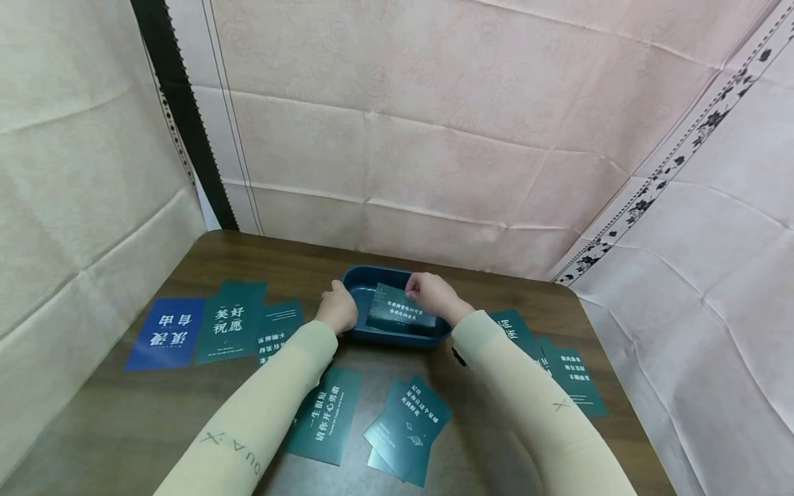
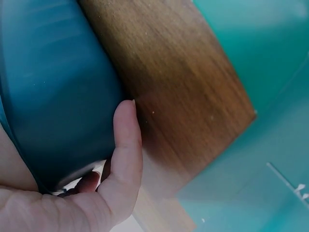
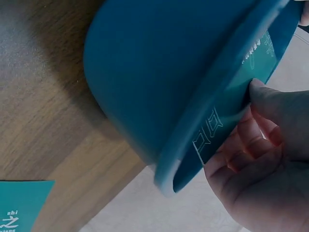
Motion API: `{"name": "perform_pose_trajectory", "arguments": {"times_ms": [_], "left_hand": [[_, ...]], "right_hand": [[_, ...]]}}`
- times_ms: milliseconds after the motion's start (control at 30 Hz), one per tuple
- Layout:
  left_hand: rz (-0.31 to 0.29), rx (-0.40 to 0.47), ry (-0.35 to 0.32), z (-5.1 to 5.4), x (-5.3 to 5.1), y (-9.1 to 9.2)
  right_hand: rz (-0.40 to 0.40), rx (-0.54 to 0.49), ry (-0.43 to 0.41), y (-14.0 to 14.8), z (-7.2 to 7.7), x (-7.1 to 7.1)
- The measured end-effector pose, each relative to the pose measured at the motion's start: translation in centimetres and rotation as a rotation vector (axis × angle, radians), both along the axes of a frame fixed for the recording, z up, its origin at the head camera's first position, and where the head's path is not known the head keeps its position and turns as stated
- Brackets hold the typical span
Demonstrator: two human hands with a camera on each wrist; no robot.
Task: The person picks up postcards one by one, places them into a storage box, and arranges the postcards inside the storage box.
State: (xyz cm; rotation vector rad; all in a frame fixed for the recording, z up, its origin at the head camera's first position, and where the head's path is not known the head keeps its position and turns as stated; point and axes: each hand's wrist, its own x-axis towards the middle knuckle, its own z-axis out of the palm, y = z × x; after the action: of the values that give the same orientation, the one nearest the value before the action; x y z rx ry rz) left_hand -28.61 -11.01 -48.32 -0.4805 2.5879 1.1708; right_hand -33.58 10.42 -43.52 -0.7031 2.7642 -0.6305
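A dark blue plastic basin (image 1: 387,337) stands near the table's back edge. My left hand (image 1: 339,310) grips its left end; in the left wrist view one finger (image 2: 126,140) lies along the outer wall (image 2: 58,92), and the other fingertips are partly hidden. Over the basin's right part, my right hand (image 1: 433,295) pinches a green card (image 1: 393,310) with white lettering. This card lies tilted inside the basin. In the right wrist view the thumb (image 3: 265,99) presses on the card's face (image 3: 234,104), with the fingers curled behind it.
On the left lie a blue card (image 1: 166,333), a green card (image 1: 232,322) and another green one (image 1: 278,327). In front are a green card (image 1: 331,413) and a small overlapping pile (image 1: 409,434). More green cards (image 1: 577,379) lie right. A pale cloth (image 1: 397,172) hangs behind the table.
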Motion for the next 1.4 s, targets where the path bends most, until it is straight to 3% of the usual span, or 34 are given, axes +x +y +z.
{"name": "perform_pose_trajectory", "arguments": {"times_ms": [200,600,1400], "left_hand": [[-0.005,0.0,-0.01,0.1,0.0,0.0],[-0.026,0.016,0.019,0.4,0.7,-0.1],[-0.019,-0.005,0.014,0.4,0.6,0.0]], "right_hand": [[-0.009,0.036,-0.017,0.0,-0.4,0.0],[-0.035,0.245,-0.018,-0.7,-1.4,0.3],[-0.002,0.306,-0.014,-0.5,-2.6,0.4]]}}
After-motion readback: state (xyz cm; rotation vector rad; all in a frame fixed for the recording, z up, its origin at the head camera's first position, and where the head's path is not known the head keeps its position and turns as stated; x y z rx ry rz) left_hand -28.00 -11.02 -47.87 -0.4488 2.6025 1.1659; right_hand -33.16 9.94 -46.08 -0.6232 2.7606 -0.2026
